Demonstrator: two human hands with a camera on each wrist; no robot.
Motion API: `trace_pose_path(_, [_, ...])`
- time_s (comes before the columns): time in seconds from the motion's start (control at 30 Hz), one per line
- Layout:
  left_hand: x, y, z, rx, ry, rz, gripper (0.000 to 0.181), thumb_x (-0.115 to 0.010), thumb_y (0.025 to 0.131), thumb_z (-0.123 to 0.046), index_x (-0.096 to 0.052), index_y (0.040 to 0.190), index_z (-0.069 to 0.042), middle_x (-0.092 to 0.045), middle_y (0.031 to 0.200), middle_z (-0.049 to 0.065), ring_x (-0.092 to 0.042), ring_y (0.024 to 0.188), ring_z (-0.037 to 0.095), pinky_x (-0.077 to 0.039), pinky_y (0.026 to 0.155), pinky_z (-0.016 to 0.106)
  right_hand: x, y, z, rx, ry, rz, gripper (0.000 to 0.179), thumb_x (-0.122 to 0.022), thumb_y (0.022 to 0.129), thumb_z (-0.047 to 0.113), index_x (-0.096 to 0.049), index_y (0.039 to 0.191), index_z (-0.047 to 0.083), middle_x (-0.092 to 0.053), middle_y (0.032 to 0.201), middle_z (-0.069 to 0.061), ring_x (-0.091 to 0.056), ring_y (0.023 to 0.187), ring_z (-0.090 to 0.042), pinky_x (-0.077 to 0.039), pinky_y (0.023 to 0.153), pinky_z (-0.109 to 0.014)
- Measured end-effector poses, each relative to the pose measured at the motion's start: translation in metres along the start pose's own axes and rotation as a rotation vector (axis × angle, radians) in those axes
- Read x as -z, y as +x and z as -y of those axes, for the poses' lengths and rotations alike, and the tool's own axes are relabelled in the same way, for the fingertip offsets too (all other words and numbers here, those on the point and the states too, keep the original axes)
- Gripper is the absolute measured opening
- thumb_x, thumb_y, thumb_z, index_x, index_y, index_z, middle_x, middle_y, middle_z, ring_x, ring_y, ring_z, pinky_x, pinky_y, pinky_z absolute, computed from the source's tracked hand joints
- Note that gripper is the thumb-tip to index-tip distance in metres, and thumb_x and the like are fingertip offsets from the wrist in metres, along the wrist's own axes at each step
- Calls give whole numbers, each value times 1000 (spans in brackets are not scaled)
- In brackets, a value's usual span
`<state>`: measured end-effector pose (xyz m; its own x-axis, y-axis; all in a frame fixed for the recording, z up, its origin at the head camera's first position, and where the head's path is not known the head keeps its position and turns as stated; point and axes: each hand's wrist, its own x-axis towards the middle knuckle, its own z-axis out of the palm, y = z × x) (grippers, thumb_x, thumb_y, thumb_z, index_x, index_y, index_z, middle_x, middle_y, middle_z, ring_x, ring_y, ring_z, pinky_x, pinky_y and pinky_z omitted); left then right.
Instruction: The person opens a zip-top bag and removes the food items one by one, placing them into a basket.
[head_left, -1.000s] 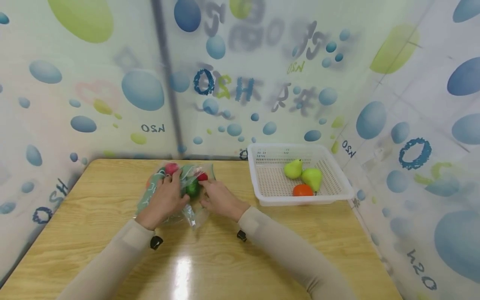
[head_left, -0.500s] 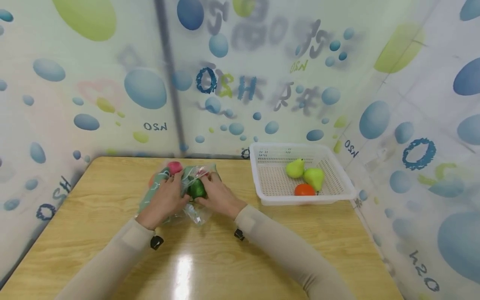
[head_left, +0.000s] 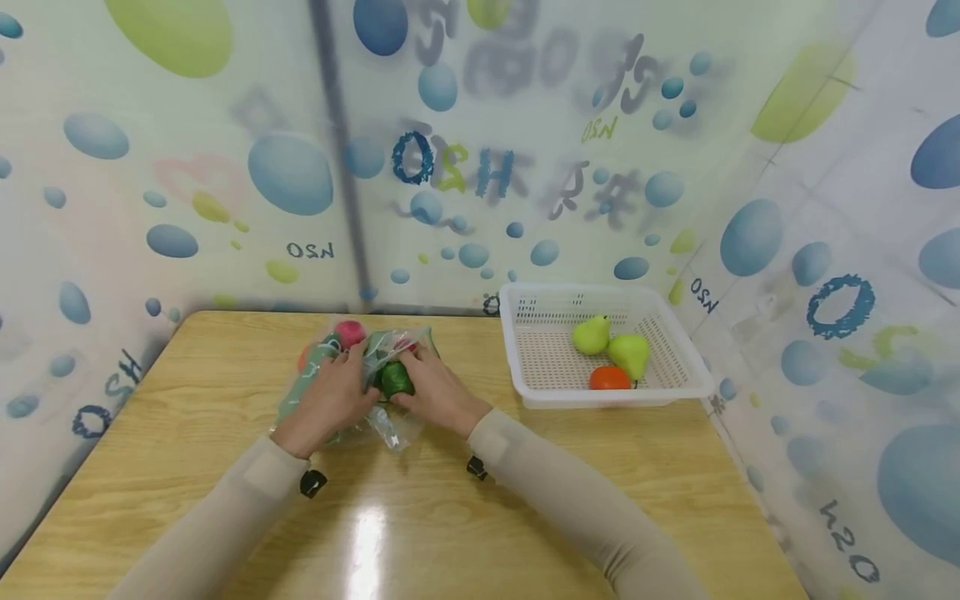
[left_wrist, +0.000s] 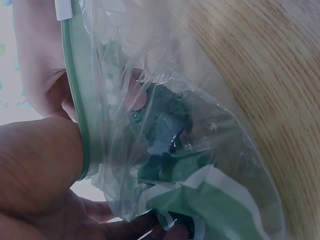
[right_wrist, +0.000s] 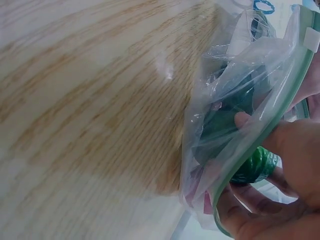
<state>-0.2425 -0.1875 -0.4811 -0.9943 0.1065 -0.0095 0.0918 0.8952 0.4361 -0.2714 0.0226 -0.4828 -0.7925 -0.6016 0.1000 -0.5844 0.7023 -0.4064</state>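
Note:
A clear zip bag (head_left: pixel 297 390) with green print and a green slider seal (right_wrist: pixel 265 137) lies at the table's back left, filled with play-sized produce. My left hand (head_left: pixel 333 402) holds the bag on its left side, fingers curled at the plastic in the left wrist view. My right hand (head_left: pixel 438 396) reaches into the bag's mouth. Its thumb and fingers lie either side of a glossy, bumpy green fruit (right_wrist: pixel 257 167), whose exact kind I cannot tell. A pinkish-red round fruit (head_left: pixel 349 334) shows behind my left fingers. Another red piece (head_left: pixel 406 345) is partly covered by my right fingers.
On the right, a white perforated basket (head_left: pixel 517 367) contains two green pears (head_left: pixel 628 356) and an orange-red fruit (head_left: pixel 610 378). The wooden table (head_left: pixel 450 533) reaches back to a patterned wall (head_left: pixel 480 233). An orange shape (head_left: pixel 303 358) shows at the bag's left edge.
My right hand has shifted left and deeper over the bag's mouth, closing in around the green fruit and covering more of the red piece. My left hand stays nearly still.

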Motion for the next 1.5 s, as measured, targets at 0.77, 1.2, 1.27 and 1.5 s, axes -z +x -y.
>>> trace_pose_path(0.77, [-3, 2, 3, -6, 10, 8, 93, -78, 106, -26, -31, 176, 12, -51, 167, 47, -52, 150, 71, -53, 116, 79, 3, -3, 0, 28, 39, -15, 61, -91, 104, 22, -63, 157, 11, -65, 163, -15, -72, 144, -28, -62, 121, -41])
trace_pose_path(1.2, [8, -7, -9, 8, 7, 5, 88, -78, 105, -22, -35, 173, 13, -52, 167, 46, -53, 149, 71, -55, 115, 78, 12, -9, 2, 49, 71, -62, 60, -93, 102, 20, -65, 154, 12, -66, 162, -14, -75, 140, -31, -63, 119, -43])
trace_pose_path(1.27, [7, -6, -6, 0, 4, 5, 88, -77, 106, -22, -34, 174, 13, -50, 169, 46, -51, 150, 71, -54, 115, 79, 14, -10, 2, 65, 76, -74, 60, -94, 101, 18, -65, 153, 11, -66, 162, -13, -76, 138, -31, -64, 117, -43])
trace_pose_path(1.5, [2, -4, 0, -16, -10, 5, 88, -77, 106, -22, -33, 175, 12, -49, 169, 48, -50, 150, 73, -53, 115, 81, 22, -14, 2, 50, 76, -64, 59, -92, 103, 20, -64, 154, 13, -67, 160, -14, -76, 137, -29, -65, 115, -40])
